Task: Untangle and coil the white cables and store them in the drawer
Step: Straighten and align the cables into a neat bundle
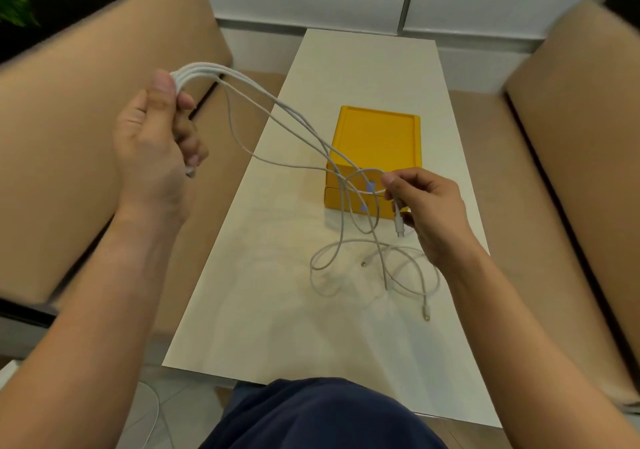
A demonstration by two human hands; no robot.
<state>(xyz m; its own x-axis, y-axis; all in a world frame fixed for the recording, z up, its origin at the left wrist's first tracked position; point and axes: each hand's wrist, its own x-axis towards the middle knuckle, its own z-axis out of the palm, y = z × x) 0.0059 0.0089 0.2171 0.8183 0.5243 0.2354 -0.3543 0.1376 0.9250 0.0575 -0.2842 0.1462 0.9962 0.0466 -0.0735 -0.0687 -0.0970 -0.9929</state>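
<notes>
Upper left of frame, your left hand (pixel 152 143) clenched looped white cables (pixel 277 109), apparently to keep the coil, while your right hand (pixel 433 206) pinched a plug (pixel 399 221) to free it.

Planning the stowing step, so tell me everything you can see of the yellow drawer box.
The yellow drawer box looks like matte plastic, with a recessed top inside a raised rim. Its near face shows two stacked drawer fronts, seemingly closed, each with a pale purple pull. It stands upright on the white table. The white cables hang across its front and the right hand is before its near right corner; contact cannot be judged.
</notes>
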